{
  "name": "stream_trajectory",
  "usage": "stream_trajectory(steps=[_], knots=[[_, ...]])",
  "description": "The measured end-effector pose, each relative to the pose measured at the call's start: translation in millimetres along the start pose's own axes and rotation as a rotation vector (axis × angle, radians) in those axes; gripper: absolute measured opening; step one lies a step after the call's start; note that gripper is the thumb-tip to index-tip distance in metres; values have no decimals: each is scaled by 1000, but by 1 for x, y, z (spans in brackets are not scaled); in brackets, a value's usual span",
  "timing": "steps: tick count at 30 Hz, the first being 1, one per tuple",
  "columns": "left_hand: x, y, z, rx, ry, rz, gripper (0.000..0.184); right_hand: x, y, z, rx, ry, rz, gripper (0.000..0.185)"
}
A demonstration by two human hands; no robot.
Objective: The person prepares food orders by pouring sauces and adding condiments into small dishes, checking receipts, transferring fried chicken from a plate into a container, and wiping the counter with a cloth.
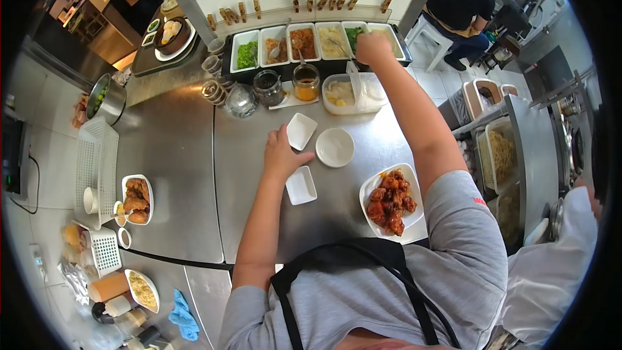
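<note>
Right hand [374, 49] well beyond left hand [285, 154]

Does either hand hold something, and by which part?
The left hand is at the near-left corner of the farther square dish; a grip is uncertain. Anything in the right hand is hidden.

Restaurant kitchen, stainless steel counter [172, 129], row of topping tubs [275, 63], plated glazed chicken [391, 202], black apron [343, 260]

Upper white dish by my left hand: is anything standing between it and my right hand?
Yes. The plastic tub of pale pieces stands on the counter between the upper white dish and your right hand.
</note>
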State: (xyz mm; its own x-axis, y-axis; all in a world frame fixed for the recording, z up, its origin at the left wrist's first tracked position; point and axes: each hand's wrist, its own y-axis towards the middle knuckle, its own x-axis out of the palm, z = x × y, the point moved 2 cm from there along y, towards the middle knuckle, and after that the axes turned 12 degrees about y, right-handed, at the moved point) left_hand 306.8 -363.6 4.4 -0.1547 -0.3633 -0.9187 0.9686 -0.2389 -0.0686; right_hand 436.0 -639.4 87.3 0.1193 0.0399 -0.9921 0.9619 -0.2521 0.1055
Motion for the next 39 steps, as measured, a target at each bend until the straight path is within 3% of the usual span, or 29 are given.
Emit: stream_trajectory(steps=[2, 8, 11, 14, 17, 20, 22, 26, 30, 33, 39], knots=[[1, -1, 1, 1, 15, 3, 83, 6, 10, 3, -3, 41, -246, 25], [9, 3, -3, -39, -1, 42, 70, -11, -13, 5, 60, 61, -86, 21], [12, 3, -7, -27, -56, 127, 66, -1, -26, 24, 194, 115, -79, 19], [6, 6, -8, 16, -78, 155, 65, -45, -58, 27, 171, 130, -94, 22], [10, 13, -11, 44, -65, 163, 66, -99, -91, 17, 50, 141, 56, 23], [5, 18, -5, 58, -45, 122, 66, -123, -128, -26, -10, 103, -171, 28], [1, 22, 0, 88, 8, 118, 66, -83, -140, -46, -45, 42, -161, 17], [-14, 22, 9, 230, 163, 220, 64, -29, -137, -79, 109, 31, -385, 20], [-14, 29, 8, 226, 58, 197, 63, -7, -129, -79, 135, 52, -407, 19], [-6, 35, 6, 166, -81, 177, 63, 10, -135, -78, 253, 138, -306, 18], [8, 43, 7, 143, -207, 171, 66, 10, -147, -60, 242, 146, -217, 18]])
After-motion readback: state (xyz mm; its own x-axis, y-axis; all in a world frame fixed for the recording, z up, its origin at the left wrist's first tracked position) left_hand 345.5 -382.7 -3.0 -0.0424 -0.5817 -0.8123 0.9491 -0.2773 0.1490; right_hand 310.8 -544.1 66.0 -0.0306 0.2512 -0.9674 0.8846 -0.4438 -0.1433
